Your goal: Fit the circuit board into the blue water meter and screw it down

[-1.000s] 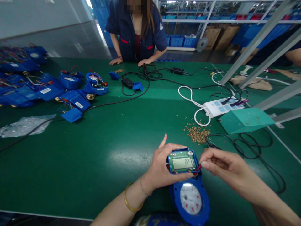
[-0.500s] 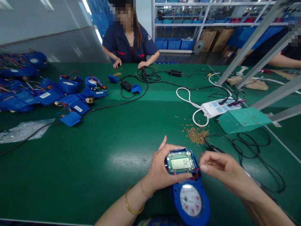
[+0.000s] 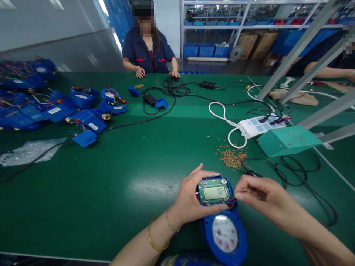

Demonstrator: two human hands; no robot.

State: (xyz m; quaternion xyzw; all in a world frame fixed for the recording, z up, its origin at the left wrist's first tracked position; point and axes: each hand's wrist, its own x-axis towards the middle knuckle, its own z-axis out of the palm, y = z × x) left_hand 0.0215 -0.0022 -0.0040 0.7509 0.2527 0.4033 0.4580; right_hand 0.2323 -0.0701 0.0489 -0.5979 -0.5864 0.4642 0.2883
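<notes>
A blue water meter (image 3: pixel 225 233) with a round white dial lies at the near edge of the green table (image 3: pixel 116 173). Its upper housing carries a green circuit board with an LCD (image 3: pixel 214 191) that reads "02". My left hand (image 3: pixel 191 197) grips this housing from the left, thumb under it and fingers curled over the top. My right hand (image 3: pixel 259 195) is pinched at the board's right edge, by the red wires; what the fingertips hold is too small to make out.
A pile of small brass pins (image 3: pixel 232 158) lies just beyond my hands. A white power strip (image 3: pixel 259 125), a teal box (image 3: pixel 288 140) and black cables (image 3: pixel 299 173) are at the right. Several blue meters (image 3: pixel 83 98) crowd the left. A person (image 3: pixel 148 48) sits across the table.
The camera has tilted up a little. The person opposite has moved back from the table edge. My hands stay on the meter, the left forefinger now lower.
</notes>
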